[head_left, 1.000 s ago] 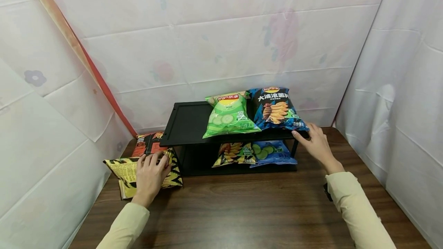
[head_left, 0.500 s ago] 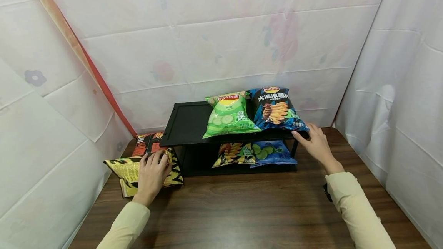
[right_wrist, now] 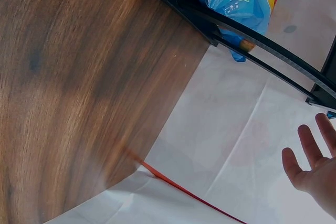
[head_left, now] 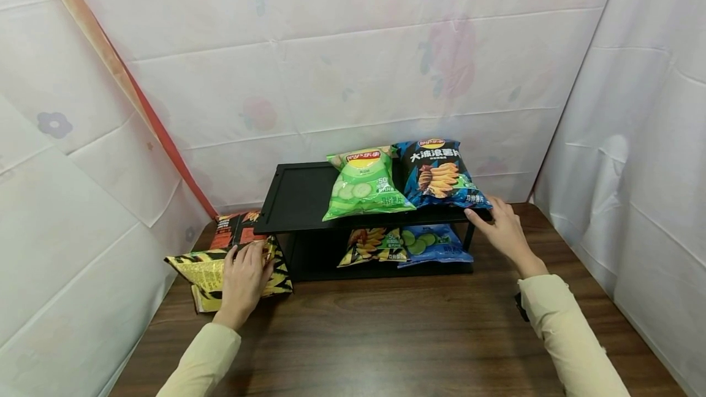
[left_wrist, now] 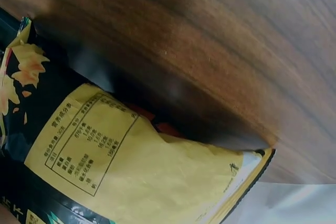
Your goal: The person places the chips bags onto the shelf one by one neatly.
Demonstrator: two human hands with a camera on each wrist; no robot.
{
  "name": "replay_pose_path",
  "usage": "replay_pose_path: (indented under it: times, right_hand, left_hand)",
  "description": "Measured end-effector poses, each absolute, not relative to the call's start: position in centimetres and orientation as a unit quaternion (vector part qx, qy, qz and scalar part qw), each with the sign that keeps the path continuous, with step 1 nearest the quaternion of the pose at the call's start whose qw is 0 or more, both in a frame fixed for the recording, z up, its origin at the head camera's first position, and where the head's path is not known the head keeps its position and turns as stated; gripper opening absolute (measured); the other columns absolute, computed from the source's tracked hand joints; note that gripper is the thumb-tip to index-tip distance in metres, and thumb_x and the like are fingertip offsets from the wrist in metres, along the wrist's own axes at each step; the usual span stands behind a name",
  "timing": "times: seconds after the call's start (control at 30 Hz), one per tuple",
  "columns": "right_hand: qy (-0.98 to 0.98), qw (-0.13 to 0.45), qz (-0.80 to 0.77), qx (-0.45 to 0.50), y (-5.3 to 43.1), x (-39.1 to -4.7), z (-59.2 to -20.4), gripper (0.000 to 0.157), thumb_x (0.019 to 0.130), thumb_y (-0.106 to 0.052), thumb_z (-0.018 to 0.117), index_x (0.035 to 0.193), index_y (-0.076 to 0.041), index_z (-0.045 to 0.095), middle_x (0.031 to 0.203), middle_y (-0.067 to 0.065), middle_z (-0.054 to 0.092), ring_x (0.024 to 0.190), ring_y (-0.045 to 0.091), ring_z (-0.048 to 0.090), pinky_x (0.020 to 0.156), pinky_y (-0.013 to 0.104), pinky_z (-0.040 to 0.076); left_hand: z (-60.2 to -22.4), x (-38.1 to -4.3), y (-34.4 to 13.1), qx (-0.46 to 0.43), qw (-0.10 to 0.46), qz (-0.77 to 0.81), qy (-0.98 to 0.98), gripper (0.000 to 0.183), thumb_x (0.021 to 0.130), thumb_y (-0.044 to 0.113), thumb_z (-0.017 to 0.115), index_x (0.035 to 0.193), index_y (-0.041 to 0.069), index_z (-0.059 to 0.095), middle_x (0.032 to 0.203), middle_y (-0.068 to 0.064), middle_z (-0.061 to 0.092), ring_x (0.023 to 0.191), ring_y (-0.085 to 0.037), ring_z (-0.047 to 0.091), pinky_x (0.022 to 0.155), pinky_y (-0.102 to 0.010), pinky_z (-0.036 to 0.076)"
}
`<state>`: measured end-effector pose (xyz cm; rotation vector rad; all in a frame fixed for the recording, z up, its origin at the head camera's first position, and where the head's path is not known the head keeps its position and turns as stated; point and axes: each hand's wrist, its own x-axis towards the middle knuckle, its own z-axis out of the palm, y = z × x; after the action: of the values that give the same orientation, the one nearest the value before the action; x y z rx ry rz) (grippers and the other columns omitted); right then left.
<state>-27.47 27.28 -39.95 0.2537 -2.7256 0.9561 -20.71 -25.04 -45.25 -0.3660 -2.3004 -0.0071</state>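
My left hand [head_left: 241, 280] grips a yellow-and-black bag of chips [head_left: 205, 273] at the left end of the black two-tier shelf [head_left: 303, 192], fingers curled over its top side. In the left wrist view the bag's printed back panel [left_wrist: 131, 150] faces the camera, close over the table. At the shelf's right front corner is my right hand [head_left: 504, 234], thumb at the front edge, beside a dark blue chip bag [head_left: 438, 173]. Its fingers [right_wrist: 310, 148] look spread and nearly straight in the right wrist view. A green cucumber chip bag [head_left: 364, 185] leans next to the blue one on the top tier.
On the lower tier lie a small yellow-and-black chip bag [head_left: 375, 245] and a blue one [head_left: 432, 245]. Behind the left hand a red-and-black bag [head_left: 234, 230] lies on the wooden table [head_left: 380, 336]. White fabric walls [head_left: 331, 78] enclose the back and sides.
My left hand and the yellow-and-black bag of chips have shifted very slightly right. The right hand and the shelf stay where they were.
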Motion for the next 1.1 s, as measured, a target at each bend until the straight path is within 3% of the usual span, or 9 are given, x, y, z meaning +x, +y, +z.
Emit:
replay_pose_path:
  times: [0.17,0.6,0.8,0.93,1.1]
  right_hand:
    - [-0.932,0.124,0.330,0.088,27.2,-27.5,-40.0,0.070,0.090,-0.049,0.047,0.141,-0.003,0.032,0.140,0.027,0.031,0.121,0.046,0.030,0.089,0.061,0.024]
    - [-0.928,0.128,0.337,0.095,27.2,-27.5,-40.2,0.068,0.090,-0.047,0.048,0.142,-0.006,0.032,0.141,0.026,0.032,0.124,0.046,0.028,0.090,0.063,0.022]
    - [-0.930,0.127,0.333,0.094,27.2,-27.5,-40.0,0.069,0.090,-0.048,0.047,0.142,-0.004,0.032,0.141,0.027,0.031,0.123,0.046,0.029,0.090,0.063,0.022]
    - [-0.930,0.128,0.331,0.094,27.2,-27.5,-40.0,0.070,0.090,-0.048,0.047,0.141,-0.003,0.032,0.140,0.027,0.032,0.121,0.046,0.030,0.089,0.063,0.023]
    - [-0.930,0.129,0.332,0.095,27.2,-27.5,-40.0,0.068,0.090,-0.048,0.047,0.141,-0.004,0.033,0.140,0.027,0.032,0.122,0.046,0.030,0.089,0.063,0.023]
  left_hand:
    - [-45.4,-20.7,-24.8,-0.138,0.401,0.002,-0.906,0.059,0.071,0.021,0.075,0.121,0.000,0.052,0.102,-0.021,0.061,0.093,-0.037,0.058,0.093,-0.057,0.039]
    - [-45.0,-20.3,-24.7,-0.125,0.378,-0.002,-0.917,0.049,0.078,0.024,0.064,0.125,0.012,0.054,0.103,-0.018,0.057,0.092,-0.038,0.054,0.089,-0.056,0.039]
    - [-44.5,-20.4,-25.2,-0.129,0.377,0.012,-0.917,0.051,0.073,0.029,0.067,0.121,0.019,0.054,0.113,-0.020,0.056,0.097,-0.039,0.054,0.091,-0.057,0.037]
    - [-44.2,-20.5,-25.4,-0.136,0.361,0.018,-0.922,0.049,0.072,0.033,0.069,0.117,0.018,0.055,0.113,-0.019,0.058,0.103,-0.039,0.054,0.095,-0.060,0.034]
    - [-44.2,-20.6,-25.7,-0.140,0.348,0.028,-0.926,0.048,0.072,0.035,0.069,0.114,0.015,0.057,0.104,-0.015,0.060,0.096,-0.037,0.056,0.095,-0.059,0.034]
